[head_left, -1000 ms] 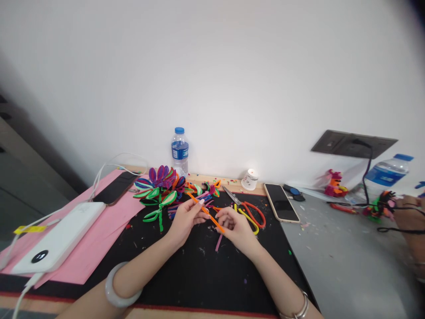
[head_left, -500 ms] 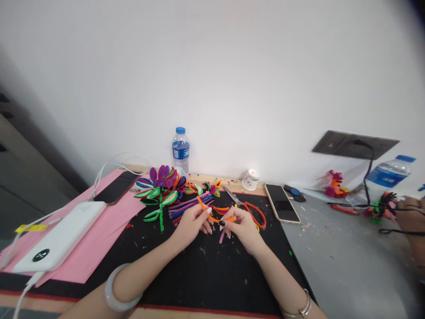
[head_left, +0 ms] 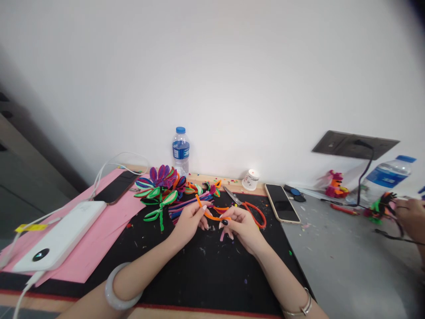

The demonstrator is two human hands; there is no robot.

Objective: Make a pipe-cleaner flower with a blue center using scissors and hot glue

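Observation:
An orange pipe cleaner (head_left: 212,216) is bent in a shallow curve between my two hands. My left hand (head_left: 192,219) pinches it near its upper left part, with one end sticking up past the thumb. My right hand (head_left: 237,224) pinches its right end between thumb and fingers. Below the right fingers a short pink-purple strip (head_left: 222,235) shows; what holds it is hidden. Behind my hands lie a bundle of purple and blue pipe cleaners (head_left: 186,207) and orange-red loops (head_left: 221,209). Scissors with orange handles (head_left: 255,215) rest beside my right hand.
Pipe-cleaner flowers (head_left: 161,197), a bottle (head_left: 181,150), a paper cup (head_left: 250,180) and a phone (head_left: 282,203) stand or lie behind the black mat (head_left: 199,279). A power bank (head_left: 61,237) lies on pink paper at left. Another person's hand (head_left: 411,217) is at far right.
The right end of the orange pipe cleaner has drawn in towards my right fingers, and its curve has shifted slightly. At far right, the other person's hand and the black cord have moved left.

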